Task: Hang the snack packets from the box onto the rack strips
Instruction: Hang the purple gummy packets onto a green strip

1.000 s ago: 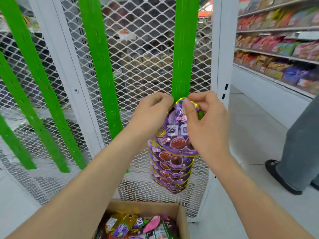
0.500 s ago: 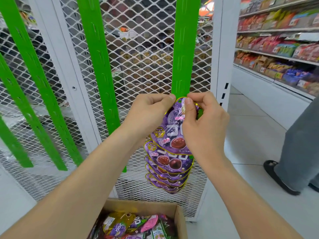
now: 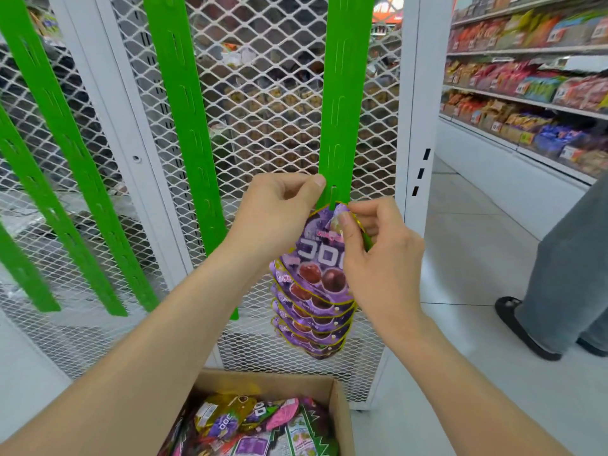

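A green rack strip (image 3: 342, 103) hangs on the white mesh panel. My left hand (image 3: 279, 215) pinches the strip's left edge just above a purple grape snack packet (image 3: 320, 258). My right hand (image 3: 371, 255) pinches the top of that packet, holding it against the strip. Several more purple packets (image 3: 316, 327) hang overlapped below it on the same strip. An open cardboard box (image 3: 339, 409) at the bottom holds several mixed snack packets (image 3: 250, 426).
Other green strips (image 3: 184, 126) hang bare on the white mesh rack (image 3: 269, 93) to the left. Store shelves (image 3: 526, 93) full of snacks line the right wall. A person's leg and black shoe (image 3: 523, 327) stand on the floor at right.
My left hand has shifted up from the packet's top onto the strip's edge. My right hand still holds the packet's top, slightly lower. The camera view rose a little.
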The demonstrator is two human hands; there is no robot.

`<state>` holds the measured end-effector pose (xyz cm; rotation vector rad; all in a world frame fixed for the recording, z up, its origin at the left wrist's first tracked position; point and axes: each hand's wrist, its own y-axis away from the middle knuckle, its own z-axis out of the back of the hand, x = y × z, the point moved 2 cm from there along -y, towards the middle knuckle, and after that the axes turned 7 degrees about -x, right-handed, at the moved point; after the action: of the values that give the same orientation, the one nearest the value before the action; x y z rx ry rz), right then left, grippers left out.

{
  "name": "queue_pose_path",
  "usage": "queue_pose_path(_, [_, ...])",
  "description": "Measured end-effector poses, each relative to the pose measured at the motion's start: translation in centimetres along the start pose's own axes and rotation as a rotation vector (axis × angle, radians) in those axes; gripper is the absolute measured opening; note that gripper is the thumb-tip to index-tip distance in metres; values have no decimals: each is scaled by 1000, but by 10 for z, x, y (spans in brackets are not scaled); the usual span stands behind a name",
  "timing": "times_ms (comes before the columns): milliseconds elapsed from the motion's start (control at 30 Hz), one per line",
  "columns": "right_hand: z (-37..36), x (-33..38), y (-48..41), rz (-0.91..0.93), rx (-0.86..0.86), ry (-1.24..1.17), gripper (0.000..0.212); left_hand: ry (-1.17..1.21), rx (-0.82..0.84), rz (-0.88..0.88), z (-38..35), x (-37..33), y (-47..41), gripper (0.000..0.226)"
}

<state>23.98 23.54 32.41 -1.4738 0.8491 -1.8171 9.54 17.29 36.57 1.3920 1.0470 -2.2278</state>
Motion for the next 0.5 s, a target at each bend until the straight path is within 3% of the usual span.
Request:
queue_pose_path(133, [11,-1,16,127,20,105,17,-684,-238,-496,11,12,30,23])
queue_pose_path(233, [6,3,41,93,373,19,17,-703,-284,-684,28,43,71,11])
queue_pose_path(300, [-6,-1,67,105,805,62,10,-753,-90,-486,37,94,93,12])
queue_pose_path(367, [-19,-10,96,295,1168,248,11,-860,204,-93,41,158,113,16])
queue_pose_path(433, [-27,-17,120,395,1383,395,14,-985,449,190,44,217,136,15])
queue_pose_path(500, [-35,-20,138,376,1496,432,12,-1007,576,310,44,263,158,11])
